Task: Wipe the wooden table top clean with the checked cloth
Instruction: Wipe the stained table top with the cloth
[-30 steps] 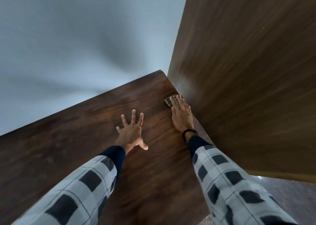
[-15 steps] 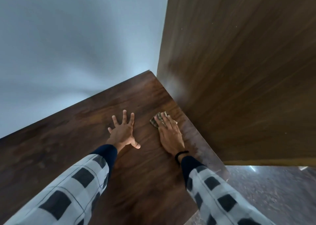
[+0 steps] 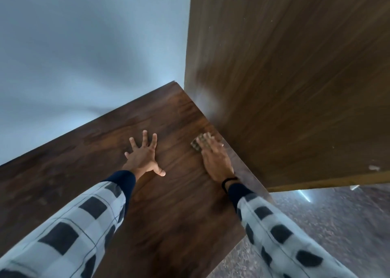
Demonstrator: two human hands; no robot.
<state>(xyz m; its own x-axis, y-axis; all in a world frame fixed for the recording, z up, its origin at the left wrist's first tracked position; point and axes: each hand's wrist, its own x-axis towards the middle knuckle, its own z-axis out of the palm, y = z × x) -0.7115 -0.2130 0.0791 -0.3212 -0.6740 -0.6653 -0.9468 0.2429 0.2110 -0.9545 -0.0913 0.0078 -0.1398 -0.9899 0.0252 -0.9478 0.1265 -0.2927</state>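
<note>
Both of your grips lay on the wooden tabletop (image 3: 179,203). Your left grip (image 3: 143,157) was spread flat with its fingers splayed, holding nothing. Your right grip (image 3: 215,161) pressed straight fingers onto the checked cloth (image 3: 196,144), near the tabletop's right edge, just beside the tall wooden panel (image 3: 295,87). Only part of the cloth showed past your fingers.

A single wide-angle view, worn on the person's head, looks forward and steeply down along both outstretched arms onto the desk (image 3: 168,203). It faces the desk's far right corner, where the grey wall (image 3: 84,55) meets a tall wooden panel (image 3: 295,77). The left hand (image 3: 143,157) and right hand (image 3: 215,159) sit mid-frame. Past the desk's right edge, the floor (image 3: 337,225) fills the lower right corner.
</note>
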